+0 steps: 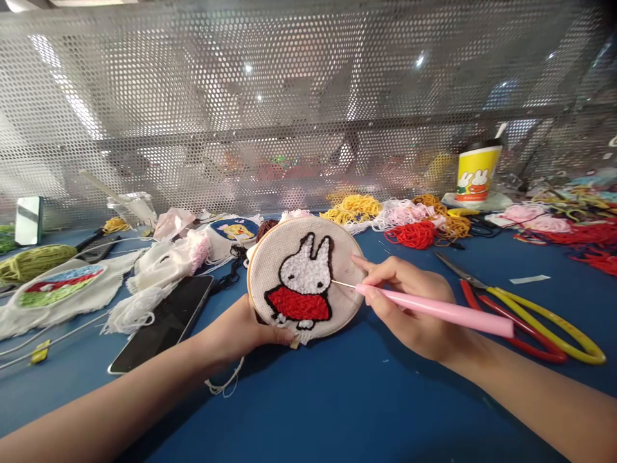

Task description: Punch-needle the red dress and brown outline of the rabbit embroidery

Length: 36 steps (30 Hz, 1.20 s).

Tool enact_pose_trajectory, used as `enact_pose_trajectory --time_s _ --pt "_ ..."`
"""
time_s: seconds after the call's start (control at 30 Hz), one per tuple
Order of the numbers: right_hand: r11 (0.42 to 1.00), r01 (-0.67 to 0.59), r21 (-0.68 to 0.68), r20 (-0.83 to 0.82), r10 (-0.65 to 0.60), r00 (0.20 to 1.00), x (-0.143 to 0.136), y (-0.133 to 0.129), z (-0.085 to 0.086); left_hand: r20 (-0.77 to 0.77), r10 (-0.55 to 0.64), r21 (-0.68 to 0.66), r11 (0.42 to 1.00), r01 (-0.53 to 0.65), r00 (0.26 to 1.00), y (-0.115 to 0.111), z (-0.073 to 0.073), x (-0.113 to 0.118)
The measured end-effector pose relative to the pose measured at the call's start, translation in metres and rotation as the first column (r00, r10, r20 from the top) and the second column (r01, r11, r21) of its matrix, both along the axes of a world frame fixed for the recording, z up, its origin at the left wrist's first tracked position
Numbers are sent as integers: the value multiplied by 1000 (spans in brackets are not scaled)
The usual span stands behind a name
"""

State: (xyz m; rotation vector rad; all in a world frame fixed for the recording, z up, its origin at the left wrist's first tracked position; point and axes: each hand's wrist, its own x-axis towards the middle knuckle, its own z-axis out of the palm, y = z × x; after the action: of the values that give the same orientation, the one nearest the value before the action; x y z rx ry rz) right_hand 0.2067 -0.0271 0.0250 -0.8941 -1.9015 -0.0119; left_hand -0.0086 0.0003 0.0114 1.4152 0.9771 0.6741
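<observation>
My left hand [260,331] grips the lower left rim of a round embroidery hoop [354,257], its thumb in front and the other fingers hidden behind. Cream cloth is stretched in the hoop, tilted up toward me. On it is a tufted rabbit [304,276] with a white head, black outline and red body. My right hand [409,302] pinches a pink-handled punch needle [434,310]. The thin metal shaft points left, its tip at the right edge of the rabbit's head. One finger of that hand rests near the cloth's right side.
Scissors with red and yellow handles [530,318] lie open at right. A black phone [166,325] and other stitched cloths [62,286] are at left. Yarn bundles [412,235] line the back, beside a yellow cup [478,170]. A perforated metal screen [289,96] stands behind the blue table [328,411].
</observation>
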Motion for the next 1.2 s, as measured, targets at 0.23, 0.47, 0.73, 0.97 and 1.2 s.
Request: enact_pose_trajectory --time_s 0.23,0.47,0.73,0.97,1.2 --pt "1000 -20 -2 -4 20 1000 1 1 -1 -19 -4 15 1000 4 1000 1 1 0" --pt "998 29 48 68 -32 997 -1 1 -2 -55 -19 46 999 22 998 -1 1 -2" --pt "978 3 210 180 -42 983 -3 5 -5 -129 -47 138 988 65 990 -1 3 -2" --pt "989 11 146 192 -40 981 -3 2 -4 -116 -90 191 975 111 989 1 -1 -5" --pt "991 -72 114 270 39 962 -3 1 -4 -131 -80 177 979 103 988 0 0 -5"
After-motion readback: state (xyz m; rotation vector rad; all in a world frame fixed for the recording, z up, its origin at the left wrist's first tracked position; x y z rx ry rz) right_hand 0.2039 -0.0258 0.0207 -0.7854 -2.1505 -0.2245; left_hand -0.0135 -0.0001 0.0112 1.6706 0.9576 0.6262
